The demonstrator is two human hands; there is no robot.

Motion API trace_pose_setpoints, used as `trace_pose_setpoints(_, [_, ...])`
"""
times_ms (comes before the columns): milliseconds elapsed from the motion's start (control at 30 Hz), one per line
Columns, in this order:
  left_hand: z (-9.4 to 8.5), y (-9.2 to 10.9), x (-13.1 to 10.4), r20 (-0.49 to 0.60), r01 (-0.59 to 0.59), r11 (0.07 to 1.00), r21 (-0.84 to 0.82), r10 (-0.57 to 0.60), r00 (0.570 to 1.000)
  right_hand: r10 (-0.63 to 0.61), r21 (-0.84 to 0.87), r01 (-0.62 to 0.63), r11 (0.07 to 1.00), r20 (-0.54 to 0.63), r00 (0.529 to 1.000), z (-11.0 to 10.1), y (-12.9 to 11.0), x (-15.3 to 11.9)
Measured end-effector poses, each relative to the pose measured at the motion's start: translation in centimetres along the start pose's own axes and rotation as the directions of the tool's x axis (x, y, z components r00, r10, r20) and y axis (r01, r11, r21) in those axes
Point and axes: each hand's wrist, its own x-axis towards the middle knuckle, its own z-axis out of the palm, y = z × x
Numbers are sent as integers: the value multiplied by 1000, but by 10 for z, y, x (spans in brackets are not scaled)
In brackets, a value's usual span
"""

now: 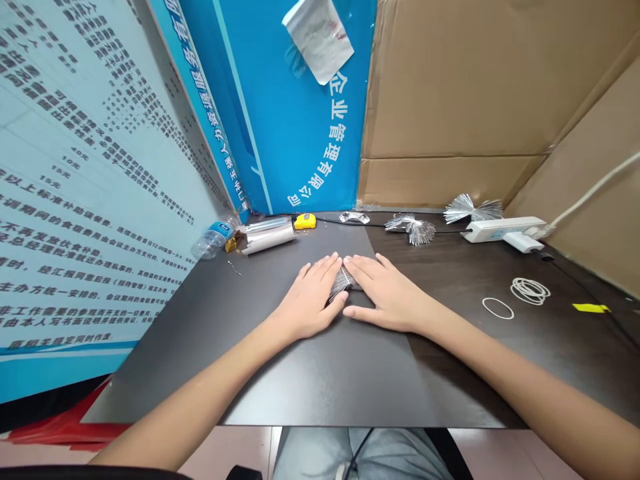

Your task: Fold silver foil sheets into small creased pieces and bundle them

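In the head view, your left hand (309,301) and right hand (389,295) lie flat with fingers stretched out over a bundle of thin silver strips (342,284) on the grey mat (325,380). Their index fingertips nearly meet at its far end, while your thumbs stay apart at its near end. Your hands cover much of the bundle, so you cannot tell its full shape. Beyond it and to the left are a yellow tape measure (305,221), a pale roll (271,240) and a clear plastic bottle (216,236). Beyond it and to the right are two fanned silver bows (421,231) and a white power strip (505,229) with its cable. Well to its right lie white rings (530,291) and a yellow tag (591,308). Farther beyond it stands a cardboard panel (460,100).
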Motion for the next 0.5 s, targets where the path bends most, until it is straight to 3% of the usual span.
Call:
trace_pose_setpoints(100, [-8, -8, 0, -45, 39, 998, -43, -41, 998, 35, -1, -35, 999, -7, 999, 0, 1, -2])
trace_pose_setpoints(300, [-17, -26, 1, 115, 109, 979, -175, -90, 989, 120, 58, -117, 991, -52, 991, -1, 22, -6])
trace_pose_setpoints(500, [-14, -23, -1, 1, 68, 969, -238, -70, 998, 101, 247, -96, 964, -9, 995, 3, 16, -7])
